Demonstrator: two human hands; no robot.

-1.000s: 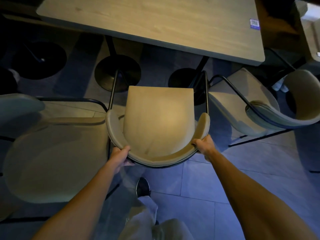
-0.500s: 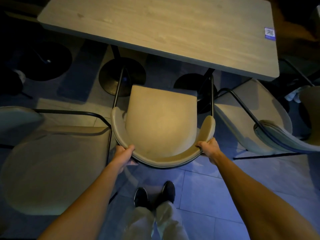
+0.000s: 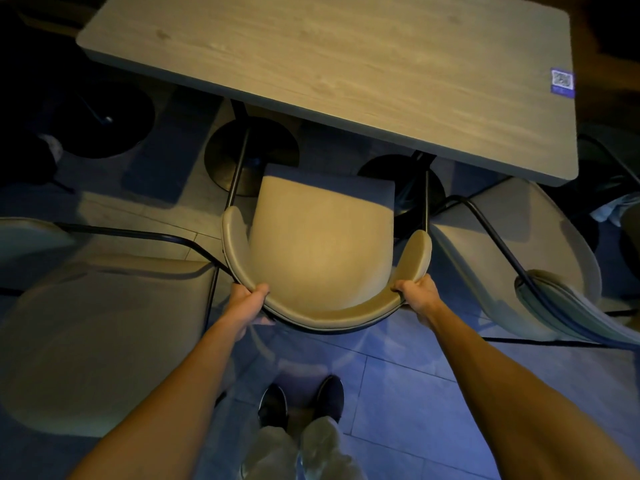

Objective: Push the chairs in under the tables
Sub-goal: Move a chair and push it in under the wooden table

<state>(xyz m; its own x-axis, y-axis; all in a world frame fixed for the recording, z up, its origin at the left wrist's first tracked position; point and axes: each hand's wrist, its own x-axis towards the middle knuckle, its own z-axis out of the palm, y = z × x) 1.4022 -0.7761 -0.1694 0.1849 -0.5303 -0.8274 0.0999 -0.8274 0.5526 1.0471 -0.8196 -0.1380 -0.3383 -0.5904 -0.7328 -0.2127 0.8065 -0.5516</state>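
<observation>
Overhead, from the head view, a pale wood-grain table [image 3: 346, 60] with a small blue sticker [image 3: 562, 83] at its far right corner stands on dark round bases [image 3: 251, 155] over a dim grey tiled floor [image 3: 398, 386]. Just short of its near edge sits the tan chair [image 3: 322, 251], its seat not yet under the top. The left hand [image 3: 247, 301] and right hand [image 3: 415, 295] each clasp the curved backrest. Similar chairs flank it, left [image 3: 90, 334] and right [image 3: 512, 258]. No containers show.
</observation>
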